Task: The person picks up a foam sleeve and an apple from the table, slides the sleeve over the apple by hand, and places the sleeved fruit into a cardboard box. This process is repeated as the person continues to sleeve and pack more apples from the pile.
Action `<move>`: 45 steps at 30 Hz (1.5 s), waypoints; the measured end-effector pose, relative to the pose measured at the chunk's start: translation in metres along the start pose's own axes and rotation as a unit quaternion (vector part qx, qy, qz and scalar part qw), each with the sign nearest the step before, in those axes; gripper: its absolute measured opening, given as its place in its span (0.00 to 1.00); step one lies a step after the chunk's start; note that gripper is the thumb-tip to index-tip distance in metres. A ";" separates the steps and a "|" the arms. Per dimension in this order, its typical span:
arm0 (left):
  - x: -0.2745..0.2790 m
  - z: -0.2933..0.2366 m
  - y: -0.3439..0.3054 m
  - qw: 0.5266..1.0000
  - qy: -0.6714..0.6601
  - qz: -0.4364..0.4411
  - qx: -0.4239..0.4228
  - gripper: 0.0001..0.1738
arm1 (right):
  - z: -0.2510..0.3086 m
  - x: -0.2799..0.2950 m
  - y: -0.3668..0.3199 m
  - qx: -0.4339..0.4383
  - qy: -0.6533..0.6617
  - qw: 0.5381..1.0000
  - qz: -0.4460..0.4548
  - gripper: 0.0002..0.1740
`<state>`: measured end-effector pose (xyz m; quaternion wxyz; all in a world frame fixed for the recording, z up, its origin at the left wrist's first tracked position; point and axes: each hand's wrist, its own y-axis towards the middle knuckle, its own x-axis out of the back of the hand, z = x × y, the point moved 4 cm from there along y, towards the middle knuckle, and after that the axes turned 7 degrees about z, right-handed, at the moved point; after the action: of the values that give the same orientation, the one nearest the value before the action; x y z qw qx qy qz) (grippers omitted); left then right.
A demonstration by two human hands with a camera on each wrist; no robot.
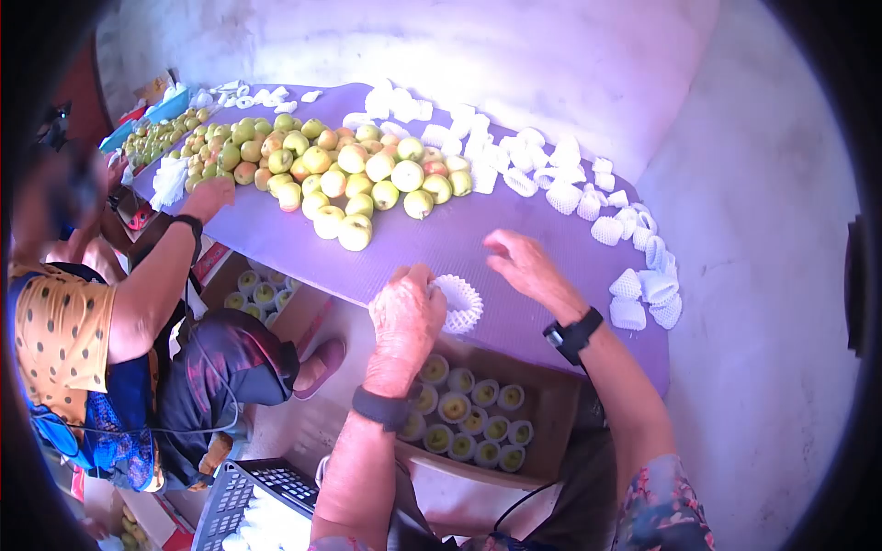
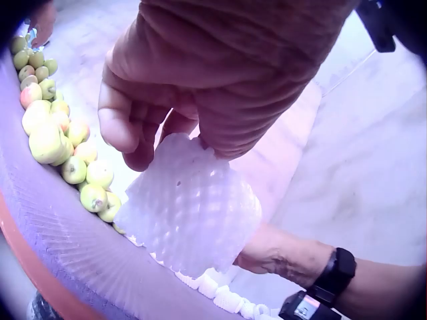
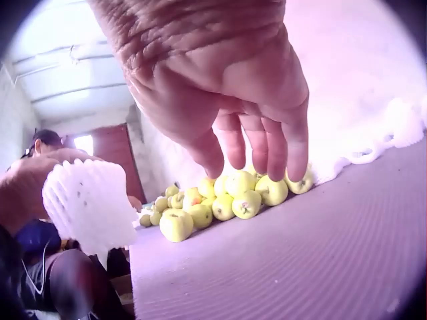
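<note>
My left hand (image 1: 404, 312) pinches a white foam net sleeve (image 1: 461, 305) by one end, near the front edge of the purple-covered table (image 1: 432, 257). In the left wrist view the sleeve (image 2: 193, 207) hangs below the thumb and fingers, its wide mouth spread. To the right, my right hand (image 1: 535, 271) is over the table with nothing in it. Its fingers (image 3: 273, 150) are loosely bent and point down in the right wrist view. Beyond both hands lies a heap of yellow-green apples (image 1: 354, 158), some blushed red.
Loose foam sleeves (image 1: 606, 230) line the table's wall side. Below the front edge stands a cardboard box (image 1: 559, 418) of apples in sleeves. A plastic crate (image 1: 220, 505) holding white foam is at lower left. Another person (image 1: 138, 321) sits left, one hand at the heap.
</note>
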<state>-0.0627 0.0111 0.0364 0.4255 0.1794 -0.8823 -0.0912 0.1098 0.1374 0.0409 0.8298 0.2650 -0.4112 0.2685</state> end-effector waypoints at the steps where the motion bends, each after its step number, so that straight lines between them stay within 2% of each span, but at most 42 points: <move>1: 0.001 0.000 0.001 1.000 0.003 -0.002 0.003 0.08 | 0.004 -0.004 0.014 0.028 -0.020 0.999 -0.008 0.18; 3: 0.005 0.001 0.001 1.000 0.003 -0.013 0.004 0.08 | 0.005 -0.019 0.046 0.086 -0.058 0.994 -0.025 0.20; 6: 0.008 0.000 0.002 1.000 0.005 -0.016 0.016 0.09 | 0.002 -0.041 0.083 0.100 -0.062 0.992 -0.037 0.24; 9: 0.010 0.001 0.004 0.999 0.026 -0.005 0.027 0.09 | -0.001 -0.057 0.112 0.061 -0.073 0.994 -0.051 0.25; 14: 0.014 0.005 0.008 0.998 0.034 -0.025 0.044 0.10 | -0.028 -0.086 0.148 0.051 -0.063 0.993 -0.087 0.27; 15: 0.014 0.006 0.007 0.998 0.035 -0.029 0.049 0.10 | -0.026 -0.089 0.149 0.051 -0.063 0.992 -0.093 0.27; 18: 0.011 0.001 0.007 0.999 0.026 -0.021 0.040 0.11 | -0.024 -0.093 0.152 -0.021 -0.134 0.989 -0.061 0.28; 21: 0.010 -0.001 0.005 0.999 0.029 -0.022 0.029 0.11 | -0.019 -0.094 0.151 -0.070 -0.146 0.985 -0.054 0.33; 24: 0.011 0.002 0.007 0.998 0.038 -0.031 0.035 0.12 | -0.020 -0.097 0.153 -0.108 -0.119 0.985 -0.068 0.38; 27: 0.014 0.004 0.009 0.998 0.045 -0.034 0.040 0.13 | -0.025 -0.101 0.164 -0.186 -0.065 0.979 -0.055 0.42; 30: 0.016 0.005 0.010 0.997 0.040 -0.046 0.046 0.14 | -0.030 -0.104 0.168 -0.210 -0.048 0.972 -0.090 0.41; 33: 0.020 0.001 0.010 0.996 0.031 -0.056 0.055 0.13 | -0.033 -0.103 0.174 -0.213 -0.058 0.972 -0.074 0.41; 37: 0.019 0.008 0.010 0.995 0.031 -0.078 0.054 0.12 | -0.044 -0.096 0.157 -0.161 -0.019 0.981 -0.108 0.39; 41: 0.016 0.008 0.010 0.994 0.033 -0.083 0.059 0.11 | -0.061 -0.060 0.121 -0.145 0.161 0.974 -0.064 0.39; 43: 0.011 0.006 0.013 0.995 0.030 -0.082 0.048 0.10 | -0.055 -0.031 0.089 -0.165 0.293 0.940 -0.063 0.38; 45: 0.002 0.001 0.014 0.996 0.022 -0.075 0.035 0.10 | -0.040 -0.005 0.042 -0.155 0.437 0.881 -0.093 0.33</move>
<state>-0.0681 0.0228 0.0413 0.4306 0.2613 -0.8594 -0.0880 0.1011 0.1922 0.0254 0.9769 0.0254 -0.0163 0.2115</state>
